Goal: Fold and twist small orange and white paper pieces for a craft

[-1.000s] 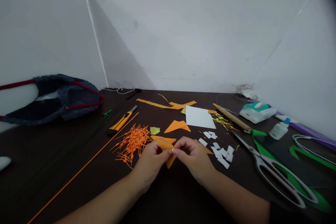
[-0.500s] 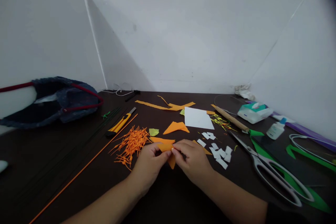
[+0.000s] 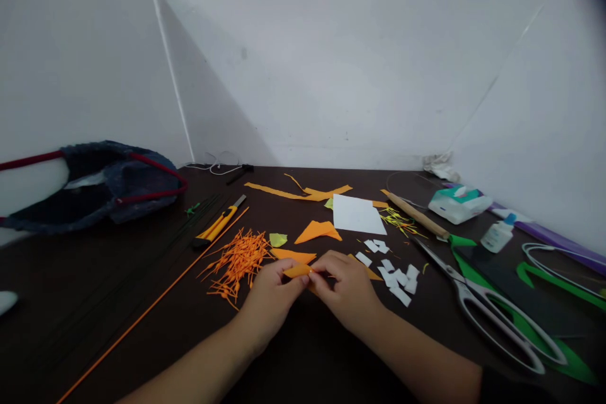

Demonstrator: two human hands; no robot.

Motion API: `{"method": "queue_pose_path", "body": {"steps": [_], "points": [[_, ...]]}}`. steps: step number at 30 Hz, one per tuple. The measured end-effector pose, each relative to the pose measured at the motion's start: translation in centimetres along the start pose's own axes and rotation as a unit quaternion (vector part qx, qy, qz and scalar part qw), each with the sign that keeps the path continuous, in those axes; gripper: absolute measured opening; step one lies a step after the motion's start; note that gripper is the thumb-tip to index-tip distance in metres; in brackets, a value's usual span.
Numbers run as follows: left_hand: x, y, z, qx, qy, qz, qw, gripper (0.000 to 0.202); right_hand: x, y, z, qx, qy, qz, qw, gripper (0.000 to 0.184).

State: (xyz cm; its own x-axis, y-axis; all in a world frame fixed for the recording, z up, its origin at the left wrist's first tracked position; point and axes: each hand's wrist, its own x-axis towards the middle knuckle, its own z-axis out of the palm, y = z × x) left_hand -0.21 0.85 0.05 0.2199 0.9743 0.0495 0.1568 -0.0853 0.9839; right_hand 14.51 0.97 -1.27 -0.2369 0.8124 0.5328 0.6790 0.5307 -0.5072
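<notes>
Between my two hands, just above the dark table, is a small piece of orange paper (image 3: 297, 271). My left hand (image 3: 275, 290) pinches its left side between thumb and fingers. My right hand (image 3: 341, 284) pinches the right end, fingertips meeting those of the left. A small pale bit shows at the right fingertips, too small to make out. Just beyond my hands lie an orange paper piece (image 3: 294, 255) and a folded orange piece (image 3: 318, 231). To the left is a heap of thin orange stems with thicker tips (image 3: 243, 259). Small white paper pieces (image 3: 400, 278) lie right of my right hand.
Large scissors (image 3: 473, 303) lie at right over green paper (image 3: 575, 356), near a glue bottle (image 3: 498, 233) and a tissue pack (image 3: 459, 203). A yellow utility knife (image 3: 220, 224) and a long orange stick (image 3: 156, 309) are at left. A white sheet (image 3: 358, 214) lies ahead.
The orange paper between my hands has been turned or folded: its upper part looks narrower, and the point that hung below is now mostly hidden. Both hands stay in nearly the same place.
</notes>
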Motion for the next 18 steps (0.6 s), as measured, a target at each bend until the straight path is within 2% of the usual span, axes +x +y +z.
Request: {"method": "queue_pose_path", "body": {"steps": [4, 9, 14, 18], "points": [[-0.02, -0.07, -0.05, 0.009, -0.013, -0.02, 1.0, 0.008, 0.12, 0.18, -0.08, 0.026, -0.008, 0.021, 0.999, 0.01], [-0.01, 0.03, -0.11, 0.006, -0.035, -0.014, 0.999, 0.011, 0.04, 0.32, -0.01, 0.051, -0.005, 0.026, 0.998, 0.012], [0.16, -0.36, -0.3, 0.047, -0.013, 0.003, 0.999, 0.016, -0.02, 0.08, -0.07, 0.06, -0.019, 0.039, 0.997, 0.008], [0.1, -0.14, -0.39, 0.035, 0.011, -0.007, 0.999, 0.017, 0.12, 0.28, -0.25, 0.091, -0.031, 0.062, 0.993, 0.002]]}}
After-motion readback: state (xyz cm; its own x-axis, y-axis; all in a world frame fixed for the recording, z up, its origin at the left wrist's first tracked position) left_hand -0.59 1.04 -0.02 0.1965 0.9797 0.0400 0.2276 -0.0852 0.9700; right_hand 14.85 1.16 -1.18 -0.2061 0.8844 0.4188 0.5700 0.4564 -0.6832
